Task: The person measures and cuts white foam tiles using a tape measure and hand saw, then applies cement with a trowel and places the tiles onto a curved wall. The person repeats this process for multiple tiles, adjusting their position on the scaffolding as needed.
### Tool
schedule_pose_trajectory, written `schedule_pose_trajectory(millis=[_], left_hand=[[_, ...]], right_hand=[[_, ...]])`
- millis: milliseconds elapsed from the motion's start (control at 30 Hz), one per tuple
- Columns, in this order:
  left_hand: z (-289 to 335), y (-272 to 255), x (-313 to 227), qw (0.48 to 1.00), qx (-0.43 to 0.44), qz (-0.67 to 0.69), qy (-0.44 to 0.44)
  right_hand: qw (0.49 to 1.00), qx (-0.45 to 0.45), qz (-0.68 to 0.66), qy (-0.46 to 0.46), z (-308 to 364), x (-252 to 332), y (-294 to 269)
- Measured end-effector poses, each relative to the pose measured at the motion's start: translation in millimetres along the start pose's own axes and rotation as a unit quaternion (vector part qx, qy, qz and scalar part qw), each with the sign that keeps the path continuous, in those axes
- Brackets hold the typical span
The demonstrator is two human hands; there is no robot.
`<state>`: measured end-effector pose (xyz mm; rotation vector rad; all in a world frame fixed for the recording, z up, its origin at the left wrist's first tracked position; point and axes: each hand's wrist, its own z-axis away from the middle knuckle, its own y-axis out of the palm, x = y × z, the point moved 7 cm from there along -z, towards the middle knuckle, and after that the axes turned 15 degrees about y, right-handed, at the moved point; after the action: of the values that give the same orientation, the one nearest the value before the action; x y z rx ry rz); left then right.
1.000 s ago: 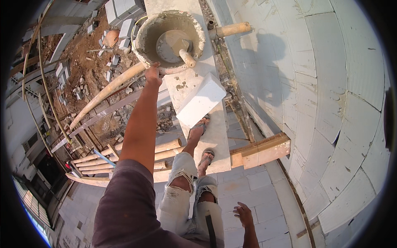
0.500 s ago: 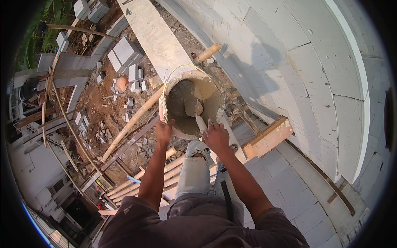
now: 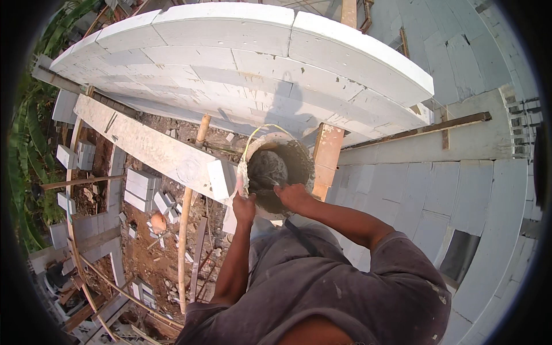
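A round bucket [image 3: 308,167] with a mortar-smeared rim and a thin yellowish handle hangs or stands before me; I cannot tell which. Wet grey mortar [image 3: 269,164] lies inside it. My left hand [image 3: 244,208] is closed on the bucket's near-left rim. Inside the near part of the bucket, my right hand [image 3: 294,198] is wrapped round the handle of a trowel. The blade is sunk in the mortar or hidden, and only a small bit near my fingers shows.
A pale block wall [image 3: 230,63] curves across the far side. At left, a plank [image 3: 149,146] bears a white block [image 3: 218,179] at its near end. Bamboo poles [image 3: 184,247] and rubble ground [image 3: 144,241] lie below. An orange-brown board [image 3: 326,161] stands right of the bucket.
My view has turned right, so the wall moved from the right side to the far side. My right hand has gone deeper into the bucket, and the trowel's blade and handle no longer show clearly.
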<state>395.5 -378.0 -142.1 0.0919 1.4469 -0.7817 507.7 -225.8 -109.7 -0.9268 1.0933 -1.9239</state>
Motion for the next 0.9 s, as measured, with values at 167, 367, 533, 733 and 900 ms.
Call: schedule_pose_trajectory(millis=[167, 367, 533, 733, 900], left_hand=[[12, 53, -17, 0.997, 0.048, 0.043, 0.05], [7, 67, -62, 0.994, 0.069, -0.02, 0.081], [-12, 82, -97, 0.974, 0.1, -0.147, 0.139], [-22, 85, -155, 0.957, 0.124, -0.13, 0.225], [-43, 87, -163, 0.954, 0.161, -0.13, 0.215]], right_hand=[[0.989, -0.009, -0.014, 0.145, 48, -84, -22], [0.982, 0.014, -0.038, 0.185, 62, -116, -52], [0.974, 0.057, -0.008, 0.219, 68, -150, -64], [0.957, 0.067, -0.01, 0.281, 60, -159, -59], [0.891, 0.194, -0.353, 0.211, 51, -131, -27]])
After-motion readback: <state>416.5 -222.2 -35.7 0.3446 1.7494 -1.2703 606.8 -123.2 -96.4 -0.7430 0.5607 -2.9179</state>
